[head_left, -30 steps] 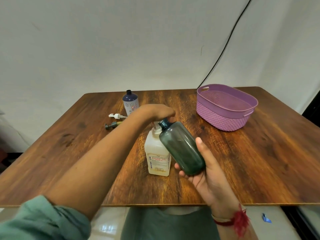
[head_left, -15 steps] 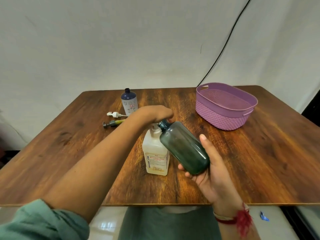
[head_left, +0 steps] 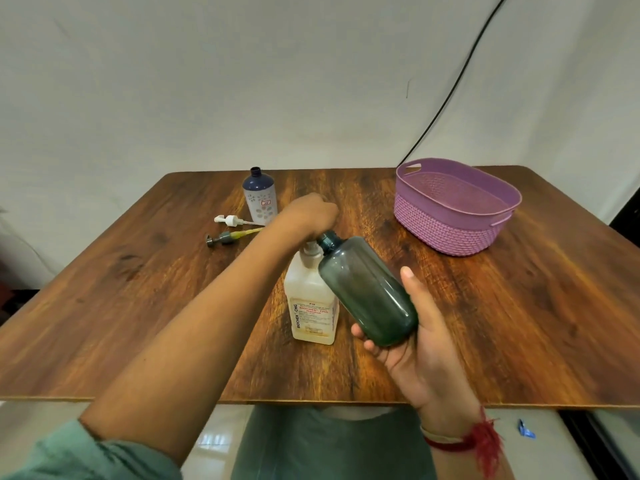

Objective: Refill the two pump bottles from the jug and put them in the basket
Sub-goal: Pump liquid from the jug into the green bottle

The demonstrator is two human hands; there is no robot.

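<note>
My right hand (head_left: 415, 344) holds a dark green bottle (head_left: 367, 289) tilted, its open neck up against the pump top of the white jug (head_left: 311, 306). The jug stands on the table (head_left: 138, 306) near the front middle. My left hand (head_left: 308, 213) covers the jug's top with curled fingers; the pump head itself is hidden under it. A blue-and-white bottle (head_left: 260, 199) stands uncapped at the back. Two pump heads lie beside it, a white pump (head_left: 230, 220) and a grey pump (head_left: 225, 238). The purple basket (head_left: 450, 233) sits at the back right.
A black cable (head_left: 450, 88) runs down the wall behind the basket. The table's front edge is close to my body, with tiled floor below.
The green bottle and my right hand have shifted slightly; my left hand stays on the jug's top. The view has moved a little.
</note>
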